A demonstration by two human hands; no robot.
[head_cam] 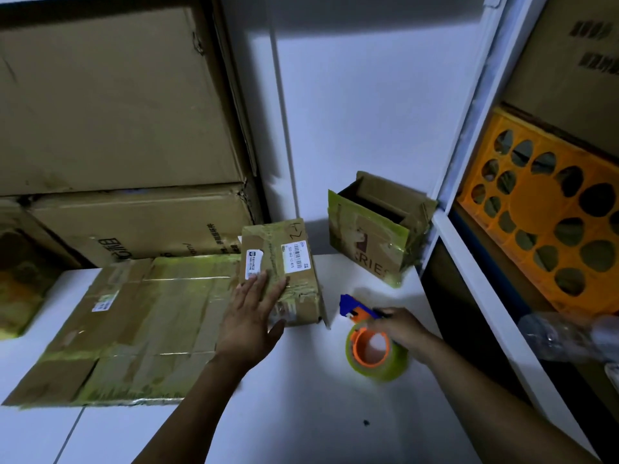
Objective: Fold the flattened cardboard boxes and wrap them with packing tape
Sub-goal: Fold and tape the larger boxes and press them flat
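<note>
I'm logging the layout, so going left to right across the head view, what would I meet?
In order: flattened cardboard → small taped box → tape dispenser → orange crate.

my right hand [400, 328] covers the handle of the tape dispenser [371, 346]; its roll is blurred. my left hand [253, 321] hides part of the small box [284, 262] top. the print on its label [296, 256] is too small to read. the orange crate [549, 216] and stacked cartons [117, 95] are cut off by the picture's edges.
</note>
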